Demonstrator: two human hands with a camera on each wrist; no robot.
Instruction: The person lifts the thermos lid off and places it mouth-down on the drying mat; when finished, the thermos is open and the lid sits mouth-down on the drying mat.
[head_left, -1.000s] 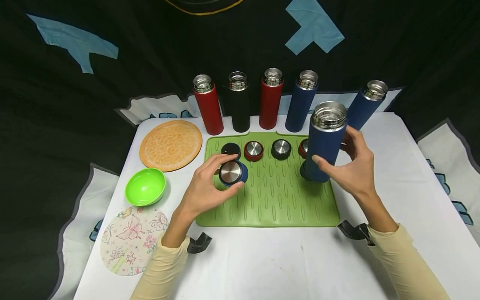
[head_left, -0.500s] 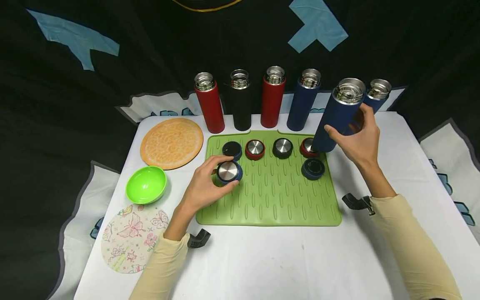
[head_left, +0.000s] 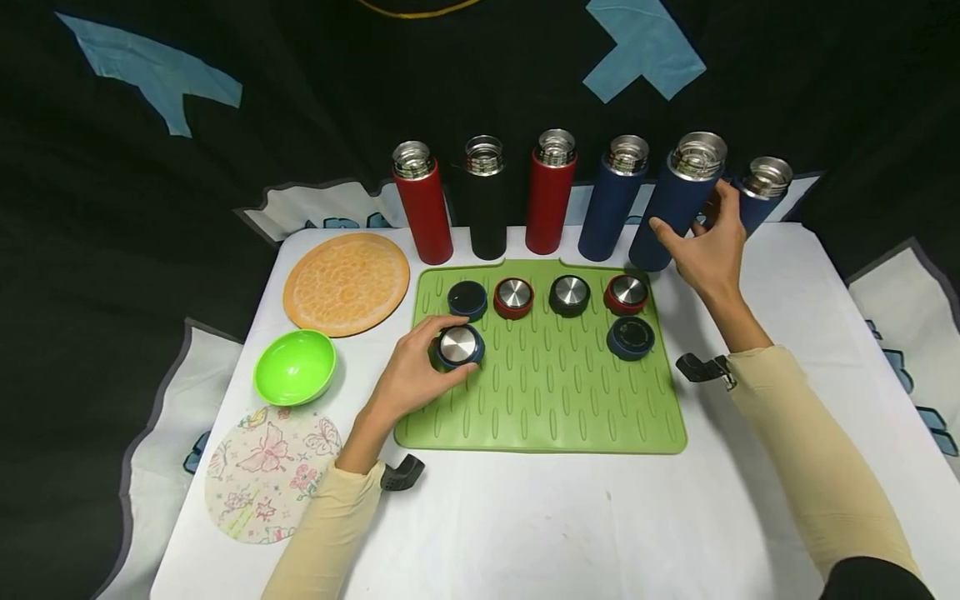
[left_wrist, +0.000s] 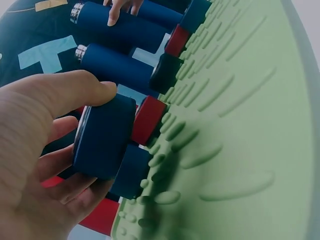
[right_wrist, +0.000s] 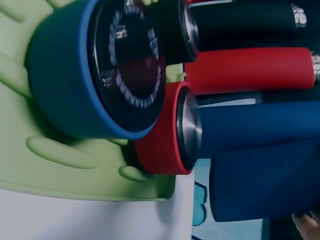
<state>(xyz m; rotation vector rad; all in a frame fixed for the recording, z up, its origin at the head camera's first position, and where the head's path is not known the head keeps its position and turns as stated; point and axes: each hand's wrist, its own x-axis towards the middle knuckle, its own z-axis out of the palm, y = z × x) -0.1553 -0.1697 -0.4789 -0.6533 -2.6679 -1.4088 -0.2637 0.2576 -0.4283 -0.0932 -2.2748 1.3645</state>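
Note:
In the head view my left hand (head_left: 420,371) pinches a blue flask lid (head_left: 458,345) with a silver top, over the left part of the green mat (head_left: 540,408). The left wrist view shows the lid (left_wrist: 105,135) between thumb and fingers, its shadow on the mat. At the back right, my right hand (head_left: 708,250) grips an uncapped blue thermos flask (head_left: 667,212) round its side; the flask stands nearly upright between two other blue flasks. Below it on the mat sit a red lid (head_left: 626,293) and a blue lid with a dark top (head_left: 630,338).
Uncapped red (head_left: 422,212), black (head_left: 487,217) and blue (head_left: 611,204) flasks line the table's back edge. More lids, such as a black one (head_left: 569,295), sit on the mat. An orange round mat (head_left: 347,283), green bowl (head_left: 295,367) and butterfly-patterned round mat (head_left: 262,487) lie left.
My right hand has carried the blue flask from over the mat back to the row of flasks, uncovering the blue lid. My left hand stays nearly in place with its lid, slightly lower.

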